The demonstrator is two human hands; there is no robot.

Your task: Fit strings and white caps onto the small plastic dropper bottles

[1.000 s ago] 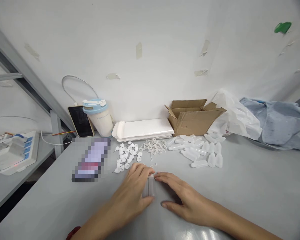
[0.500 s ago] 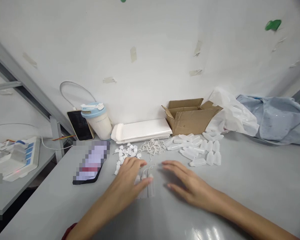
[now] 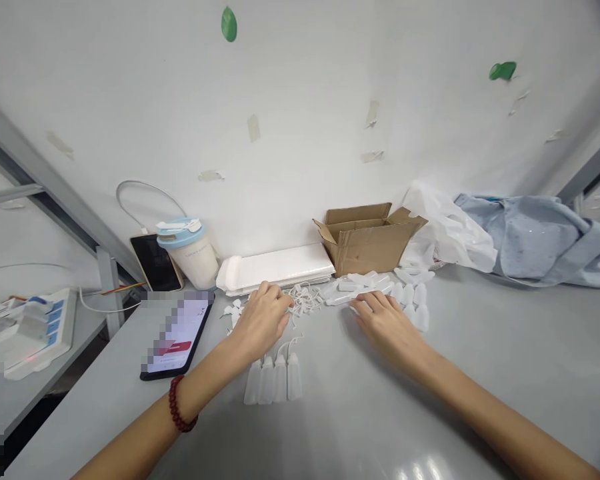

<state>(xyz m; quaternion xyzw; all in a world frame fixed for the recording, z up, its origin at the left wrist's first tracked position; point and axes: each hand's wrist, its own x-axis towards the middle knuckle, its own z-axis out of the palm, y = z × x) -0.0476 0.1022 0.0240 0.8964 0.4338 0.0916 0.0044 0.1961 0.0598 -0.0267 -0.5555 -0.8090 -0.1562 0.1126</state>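
Note:
My left hand (image 3: 264, 319) reaches over the small white caps (image 3: 234, 312) and the pile of thin white strings (image 3: 305, 299). Its fingers are bent, and whatever lies at the fingertips is too small to make out. My right hand (image 3: 383, 323) is at the near edge of a heap of translucent plastic tubes (image 3: 347, 288), fingers curled down; its fingertips are partly hidden. More tubes (image 3: 420, 307) lie in rows just right of it. Several tubes with strings (image 3: 280, 381) lie side by side in front of my left hand.
An open cardboard box (image 3: 373, 247) and a stack of white packets (image 3: 277, 268) stand along the wall. On the left are a phone (image 3: 195, 333), a lidded cup (image 3: 193, 260) and a second phone (image 3: 157, 263). A white bag (image 3: 447, 230) and blue cloth (image 3: 540, 240) lie right.
Both hands have moved forward, away from the row of stringed tubes, to the caps and strings on the left and the tube heap on the right. The camera view has shifted.

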